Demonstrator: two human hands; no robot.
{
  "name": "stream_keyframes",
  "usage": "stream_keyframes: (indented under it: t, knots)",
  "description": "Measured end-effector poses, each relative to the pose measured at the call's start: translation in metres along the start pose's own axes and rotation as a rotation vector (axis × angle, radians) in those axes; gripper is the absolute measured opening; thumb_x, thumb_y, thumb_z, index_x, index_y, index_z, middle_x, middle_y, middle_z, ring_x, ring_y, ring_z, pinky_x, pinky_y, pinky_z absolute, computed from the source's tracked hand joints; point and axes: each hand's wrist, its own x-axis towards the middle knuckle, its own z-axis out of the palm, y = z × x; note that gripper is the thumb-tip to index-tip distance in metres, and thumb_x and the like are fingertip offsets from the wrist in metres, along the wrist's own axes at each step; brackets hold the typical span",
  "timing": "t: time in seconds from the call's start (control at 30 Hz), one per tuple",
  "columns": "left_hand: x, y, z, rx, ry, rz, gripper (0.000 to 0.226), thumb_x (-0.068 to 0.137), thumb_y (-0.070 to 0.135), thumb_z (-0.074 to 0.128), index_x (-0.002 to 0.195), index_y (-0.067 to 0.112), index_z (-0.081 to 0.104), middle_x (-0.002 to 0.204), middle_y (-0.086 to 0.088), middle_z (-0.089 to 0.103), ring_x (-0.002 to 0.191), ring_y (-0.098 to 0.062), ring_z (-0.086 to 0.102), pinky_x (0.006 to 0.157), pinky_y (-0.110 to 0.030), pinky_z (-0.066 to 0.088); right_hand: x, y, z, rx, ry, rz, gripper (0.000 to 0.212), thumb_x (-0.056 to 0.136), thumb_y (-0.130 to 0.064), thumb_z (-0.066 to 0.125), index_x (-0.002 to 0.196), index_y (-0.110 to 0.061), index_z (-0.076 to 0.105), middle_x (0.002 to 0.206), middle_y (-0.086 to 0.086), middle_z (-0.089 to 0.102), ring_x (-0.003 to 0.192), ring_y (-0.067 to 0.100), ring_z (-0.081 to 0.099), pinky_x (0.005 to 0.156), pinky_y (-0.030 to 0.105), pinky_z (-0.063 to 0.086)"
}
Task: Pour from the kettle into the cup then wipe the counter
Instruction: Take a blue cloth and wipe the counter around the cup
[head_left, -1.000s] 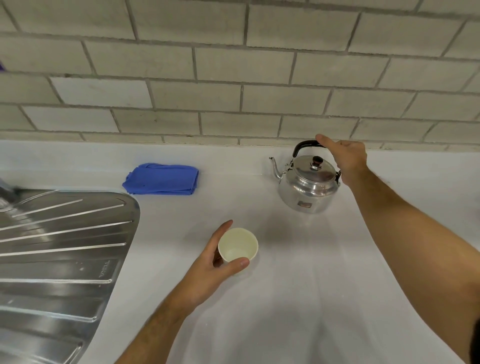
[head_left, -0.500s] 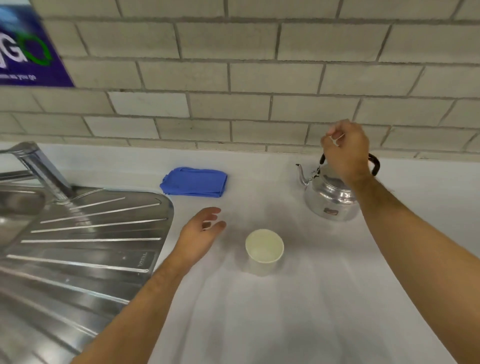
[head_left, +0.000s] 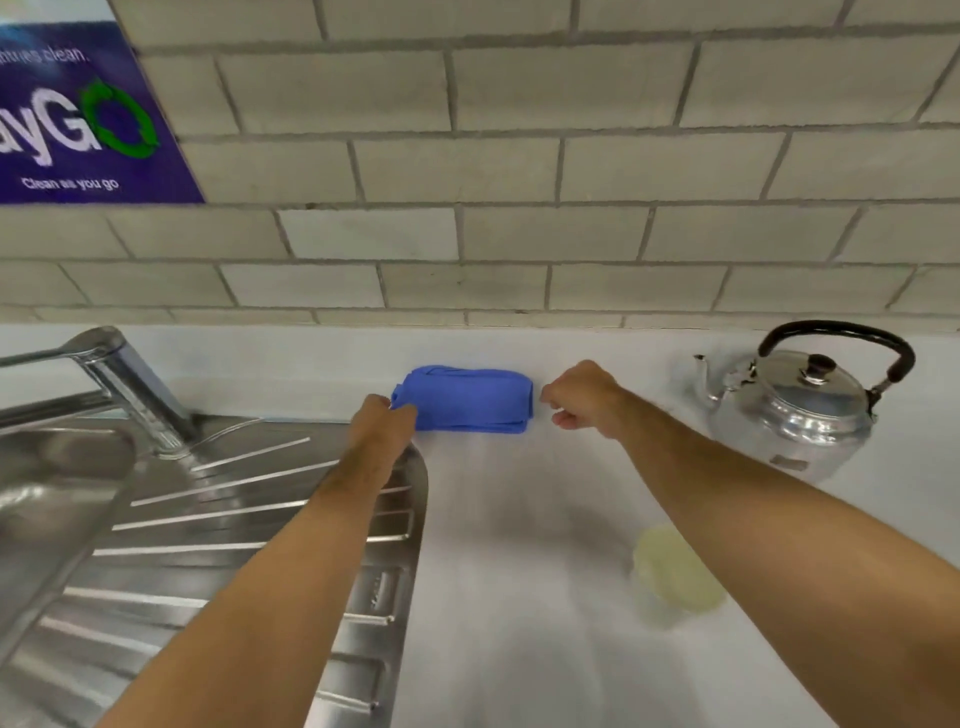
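Observation:
A folded blue cloth (head_left: 470, 399) lies on the white counter (head_left: 519, 597) near the back wall. My left hand (head_left: 382, 423) is at its left end, fingers curled onto the cloth's corner. My right hand (head_left: 584, 396) hovers just right of the cloth, fingers curled in, holding nothing. The shiny metal kettle (head_left: 795, 410) with a black handle stands upright at the back right, free of both hands. The pale cup (head_left: 675, 571) stands on the counter at the right, blurred and partly hidden behind my right forearm.
A steel sink drainer (head_left: 182, 545) fills the left, with a tap (head_left: 124, 384) behind it. A tiled wall (head_left: 519, 208) rises behind the counter, bearing a blue sign (head_left: 78, 119) at the upper left.
My right hand has let go of the kettle handle and moved left to the cloth. My left hand moved away from the cup up to the cloth's left end. The view shifted left.

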Motion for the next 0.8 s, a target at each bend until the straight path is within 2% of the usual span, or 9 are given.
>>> stream_keyframes:
  t: [0.1, 0.17, 0.23, 0.3, 0.37, 0.5, 0.6, 0.7, 0.8]
  knots:
    - [0.025, -0.002, -0.001, 0.063, -0.082, -0.044, 0.043, 0.085, 0.026, 0.059, 0.112, -0.008, 0.058, 0.085, -0.018, 0.056, 0.066, -0.026, 0.051, 0.059, -0.029, 0.041, 0.010, 0.002, 0.023, 0.031, -0.055, 0.077, 0.040, 0.082, -0.018, 0.077, 0.111, -0.002, 0.055, 0.113, 0.019, 0.063, 0.095, 0.029, 0.069, 0.077, 0.036, 0.061]
    - [0.035, 0.000, -0.002, 0.094, -0.099, -0.028, 0.035, 0.084, 0.028, 0.062, 0.098, -0.004, 0.061, 0.080, -0.014, 0.054, 0.061, -0.024, 0.051, 0.056, -0.029, 0.043, 0.013, 0.000, 0.033, 0.049, -0.070, 0.094, 0.040, 0.079, -0.017, 0.080, 0.107, -0.002, 0.056, 0.104, 0.019, 0.065, 0.087, 0.027, 0.069, 0.076, 0.038, 0.061]
    - [0.043, 0.002, -0.002, 0.131, -0.108, 0.002, 0.028, 0.081, 0.026, 0.066, 0.087, 0.000, 0.059, 0.079, -0.015, 0.058, 0.058, -0.024, 0.052, 0.053, -0.028, 0.044, 0.016, -0.004, 0.039, 0.071, -0.067, 0.102, 0.040, 0.078, -0.016, 0.081, 0.105, -0.002, 0.056, 0.098, 0.017, 0.063, 0.079, 0.024, 0.066, 0.068, 0.035, 0.061]
    - [0.047, 0.005, -0.003, 0.172, -0.118, 0.019, 0.027, 0.081, 0.023, 0.067, 0.089, -0.002, 0.061, 0.080, -0.016, 0.060, 0.060, -0.025, 0.054, 0.049, -0.027, 0.042, 0.017, -0.008, 0.041, 0.094, -0.060, 0.116, 0.041, 0.078, -0.015, 0.082, 0.107, -0.001, 0.056, 0.096, 0.016, 0.062, 0.075, 0.022, 0.063, 0.058, 0.030, 0.058]
    - [0.050, 0.009, -0.004, 0.177, -0.127, 0.023, 0.029, 0.080, 0.019, 0.068, 0.094, -0.005, 0.064, 0.082, -0.017, 0.062, 0.065, -0.029, 0.057, 0.050, -0.028, 0.045, 0.019, -0.011, 0.044, 0.113, -0.061, 0.133, 0.042, 0.078, -0.013, 0.081, 0.110, 0.000, 0.058, 0.096, 0.016, 0.062, 0.074, 0.021, 0.062, 0.055, 0.028, 0.056]
    - [0.055, 0.017, -0.007, 0.062, -0.132, 0.019, 0.029, 0.076, 0.013, 0.070, 0.096, -0.008, 0.065, 0.080, -0.017, 0.062, 0.061, -0.031, 0.061, 0.070, -0.037, 0.060, 0.021, -0.015, 0.043, 0.186, -0.101, 0.186, 0.041, 0.080, -0.007, 0.078, 0.115, 0.004, 0.059, 0.099, 0.020, 0.067, 0.074, 0.024, 0.065, 0.064, 0.030, 0.059]
    - [0.057, 0.024, -0.010, -0.036, -0.162, -0.017, 0.023, 0.077, 0.012, 0.072, 0.094, -0.002, 0.064, 0.088, -0.016, 0.062, 0.055, -0.027, 0.062, 0.064, -0.034, 0.061, 0.018, -0.019, 0.042, 0.289, -0.140, 0.216, 0.039, 0.083, -0.003, 0.073, 0.118, 0.005, 0.058, 0.103, 0.024, 0.068, 0.069, 0.026, 0.068, 0.060, 0.030, 0.060]
    - [0.057, 0.030, -0.011, -0.162, -0.207, -0.080, 0.018, 0.079, 0.008, 0.069, 0.093, 0.000, 0.060, 0.099, -0.019, 0.059, 0.066, -0.033, 0.064, 0.072, -0.040, 0.061, 0.017, -0.021, 0.042, 0.399, -0.148, 0.211, 0.039, 0.084, 0.003, 0.069, 0.121, 0.006, 0.055, 0.113, 0.025, 0.065, 0.072, 0.029, 0.069, 0.052, 0.029, 0.060]
    - [0.055, 0.033, -0.011, -0.314, -0.237, -0.132, 0.029, 0.082, -0.002, 0.062, 0.110, -0.008, 0.057, 0.107, -0.021, 0.055, 0.082, -0.036, 0.062, 0.076, -0.043, 0.059, 0.016, -0.022, 0.043, 0.400, -0.106, 0.143, 0.038, 0.085, 0.008, 0.065, 0.120, 0.001, 0.053, 0.121, 0.024, 0.059, 0.086, 0.031, 0.068, 0.053, 0.028, 0.058]
